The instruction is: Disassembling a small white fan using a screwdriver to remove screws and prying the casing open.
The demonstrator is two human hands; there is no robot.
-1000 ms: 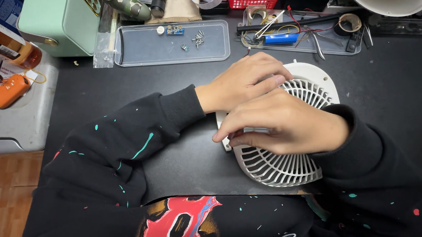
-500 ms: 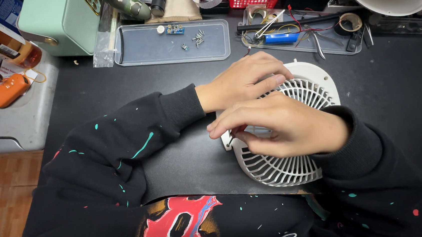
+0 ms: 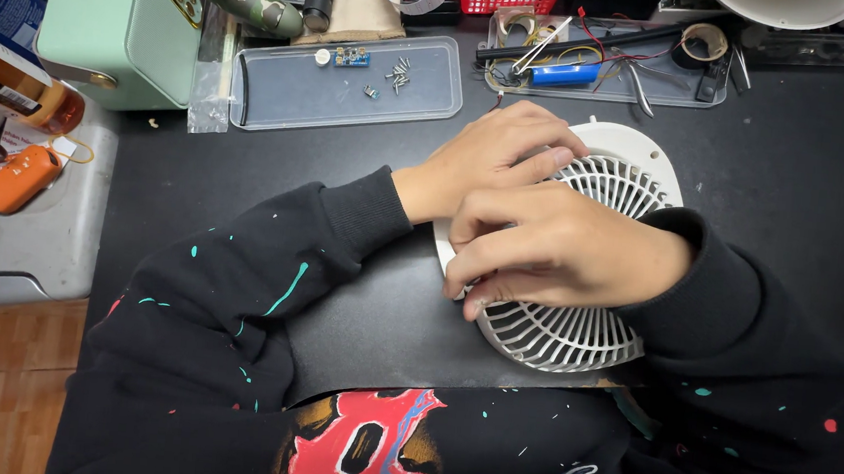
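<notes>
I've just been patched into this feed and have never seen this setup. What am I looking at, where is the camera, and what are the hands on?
This is one camera worn on a person's head, looking down at a black table. There is no machine, only two bare hands. The left hand and the right hand both rest on a round white fan grille lying flat. Behind it sits a clear tray with small screws, and a second tray of tools. At the left stands a mint green box.

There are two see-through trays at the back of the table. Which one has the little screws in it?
The left tray, beside the green box, holds the little screws. The right tray holds wires and tools instead.
</notes>
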